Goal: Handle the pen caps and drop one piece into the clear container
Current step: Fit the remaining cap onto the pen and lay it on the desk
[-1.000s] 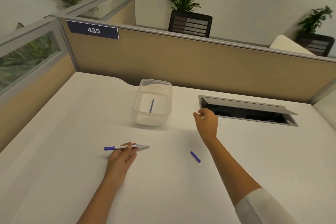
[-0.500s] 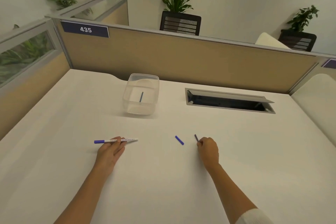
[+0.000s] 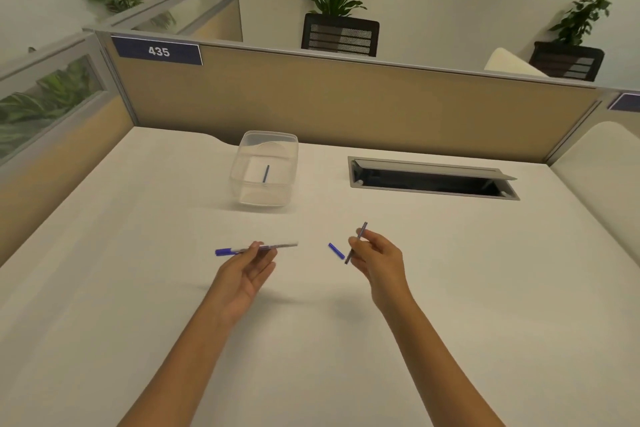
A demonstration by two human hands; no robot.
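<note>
My left hand (image 3: 247,270) holds a white pen (image 3: 256,248) with a blue cap on its left end, lifted a little above the white desk (image 3: 138,288). My right hand (image 3: 379,258) pinches a thin dark pen piece (image 3: 360,234) that points up and away. A small blue pen cap (image 3: 336,251) lies on the desk just left of my right hand. The clear container (image 3: 265,168) stands farther back, with one thin blue piece (image 3: 266,173) lying inside it.
An open cable slot (image 3: 431,178) with a raised grey flap is set into the desk to the right of the container. Tan partition walls (image 3: 346,104) close the desk at the back and left. Potted plants stand beyond the partition.
My right hand came back from near the container, reached the desk and picked up the thin dark piece. My left hand lifted the capped pen off the desk.
</note>
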